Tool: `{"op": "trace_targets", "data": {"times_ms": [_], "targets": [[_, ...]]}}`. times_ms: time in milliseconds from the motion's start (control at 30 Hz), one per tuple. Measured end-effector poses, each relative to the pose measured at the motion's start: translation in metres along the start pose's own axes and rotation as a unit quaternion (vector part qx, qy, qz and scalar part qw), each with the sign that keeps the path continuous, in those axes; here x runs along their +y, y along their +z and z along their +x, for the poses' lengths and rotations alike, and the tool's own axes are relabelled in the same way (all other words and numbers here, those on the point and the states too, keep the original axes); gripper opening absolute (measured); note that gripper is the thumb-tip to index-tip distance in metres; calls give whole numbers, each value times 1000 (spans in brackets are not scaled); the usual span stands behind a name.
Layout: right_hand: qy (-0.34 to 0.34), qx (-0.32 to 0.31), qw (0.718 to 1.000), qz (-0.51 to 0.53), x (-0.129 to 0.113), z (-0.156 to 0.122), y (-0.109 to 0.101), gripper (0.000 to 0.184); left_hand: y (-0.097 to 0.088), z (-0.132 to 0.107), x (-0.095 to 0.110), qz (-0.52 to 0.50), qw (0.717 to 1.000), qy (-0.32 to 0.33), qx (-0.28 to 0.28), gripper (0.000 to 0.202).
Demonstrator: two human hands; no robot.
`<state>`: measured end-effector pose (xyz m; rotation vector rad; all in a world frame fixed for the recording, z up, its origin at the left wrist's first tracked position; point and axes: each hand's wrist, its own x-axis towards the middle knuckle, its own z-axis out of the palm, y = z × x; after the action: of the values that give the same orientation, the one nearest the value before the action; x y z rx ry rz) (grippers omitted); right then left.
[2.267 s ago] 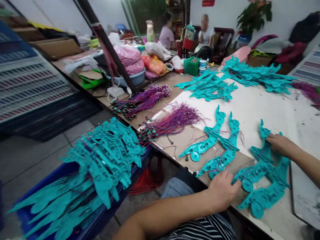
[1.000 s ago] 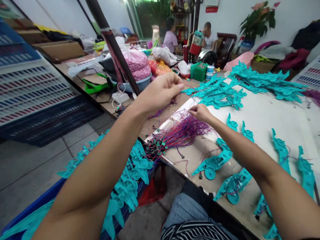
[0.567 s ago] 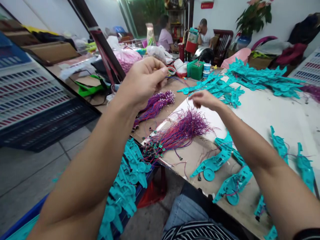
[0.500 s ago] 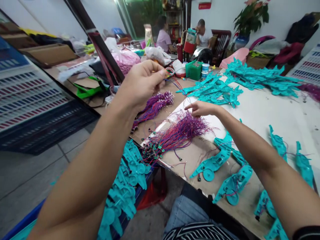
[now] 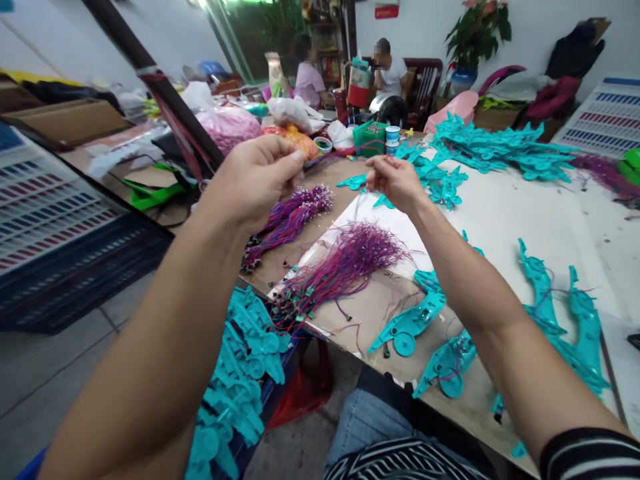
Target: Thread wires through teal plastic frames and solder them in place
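My left hand [image 5: 263, 177] is raised over the table's left part, thumb and fingers pinched on one end of thin red and purple wires [image 5: 336, 155]. Across from it, my right hand [image 5: 394, 180] pinches the same wires, which stretch between the two hands. What sits at the end inside my left fingers is hidden. Below the hands lies a large bundle of red, blue and purple wires [image 5: 345, 267], with small green and black parts at its near end. A second wire bundle [image 5: 295, 217] lies behind it, under my left hand.
Turquoise plastic housings [image 5: 407, 330] with wires lie along the near edge. More are piled at the back [image 5: 500, 147] and in a blue crate [image 5: 235, 380] at lower left. A green box [image 5: 369, 139] stands behind my hands. Two people [image 5: 310, 83] sit at the far end.
My right hand has risen from beside the large wire bundle to the height of my left hand, now pinching the wires. The view has shifted slightly to the right.
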<state>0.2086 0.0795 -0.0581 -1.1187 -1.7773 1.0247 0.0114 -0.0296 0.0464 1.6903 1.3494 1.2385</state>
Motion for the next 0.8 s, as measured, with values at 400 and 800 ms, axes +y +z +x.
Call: {"op": "trace_targets", "data": {"times_ms": [400, 800], "targets": [[16, 40, 995, 93, -15, -37, -45, 20, 11, -25, 19, -56, 998, 42, 3, 22], [-8, 105, 969, -223, -11, -162, -196, 8, 59, -107, 19, 70, 988, 6, -139, 22]]}}
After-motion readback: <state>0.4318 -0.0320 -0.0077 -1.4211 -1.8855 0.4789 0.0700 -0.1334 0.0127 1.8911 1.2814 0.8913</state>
